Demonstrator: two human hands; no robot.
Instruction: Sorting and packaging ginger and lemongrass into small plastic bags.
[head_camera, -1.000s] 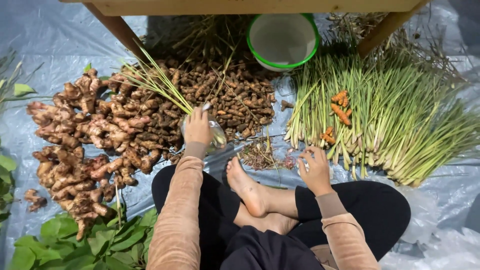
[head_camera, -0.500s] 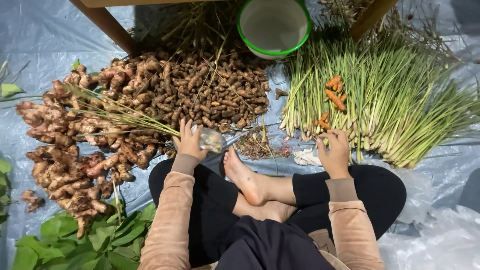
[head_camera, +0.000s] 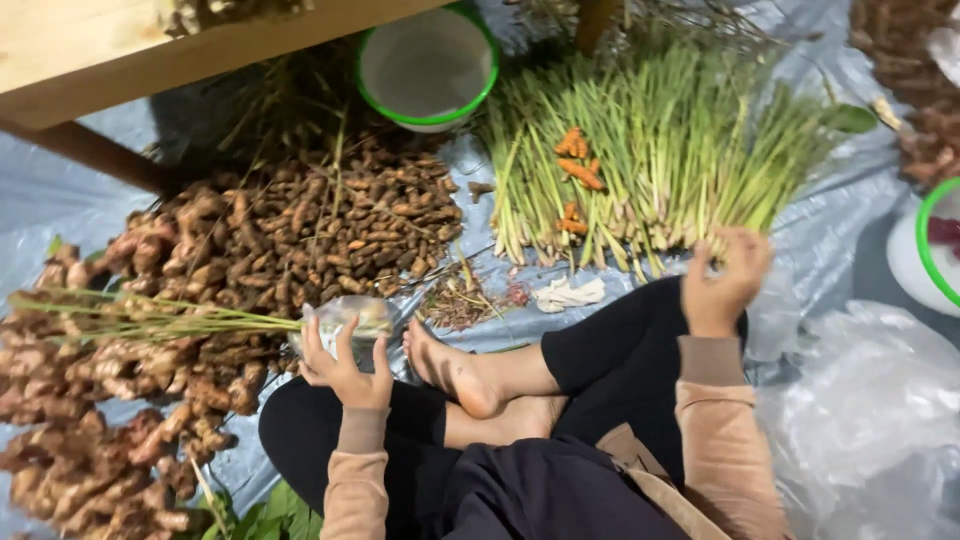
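A: What is the left hand (head_camera: 345, 365) doing?

B: It grips a clear plastic bag (head_camera: 350, 322) with a bundle of lemongrass stalks (head_camera: 150, 315) in it. A second ago the stalks pointed up toward twelve o'clock; now they lie flat, pointing to nine o'clock over the ginger roots (head_camera: 120, 400).

A: And the right hand (head_camera: 725, 280)?

B: It has lifted toward the lemongrass pile (head_camera: 660, 150) at one o'clock, fingers curled; I cannot tell whether it holds anything. So the bagged bundle is turned aside while the other hand reaches for more.
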